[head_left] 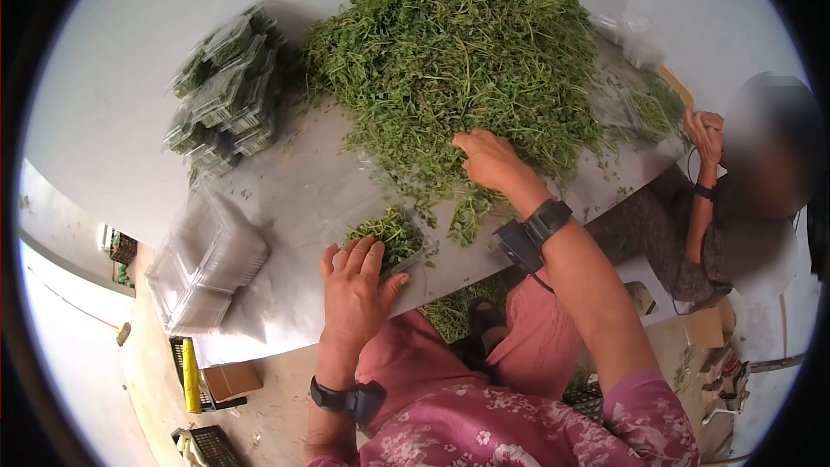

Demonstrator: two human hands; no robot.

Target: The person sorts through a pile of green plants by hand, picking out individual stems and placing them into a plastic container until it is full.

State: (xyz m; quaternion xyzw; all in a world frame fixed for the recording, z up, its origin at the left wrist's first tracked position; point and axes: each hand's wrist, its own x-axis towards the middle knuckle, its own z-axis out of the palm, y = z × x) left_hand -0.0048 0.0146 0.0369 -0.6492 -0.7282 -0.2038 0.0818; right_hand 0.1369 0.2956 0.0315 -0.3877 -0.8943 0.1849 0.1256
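A large heap of green leafy stems [458, 52] covers the back middle of the pale table. My right hand [497, 163] reaches into the heap's front edge, fingers curled against the greens; whether it grips any is hidden. Near the front edge of the table, my left hand [356, 281] rests with fingers spread on the near side of a clear plastic container [413, 261]. Green stems [391, 233] fill that container and rise above its rim. A few loose stems [467, 218] lie between the container and my right hand.
Filled clear boxes [229, 86] are stacked at the back left. Nested empty plastic containers [207, 259] stand at the front left. At the right, another person's hand [705, 134] is raised by the table [298, 294]. Crates and cardboard boxes [232, 380] lie on the floor.
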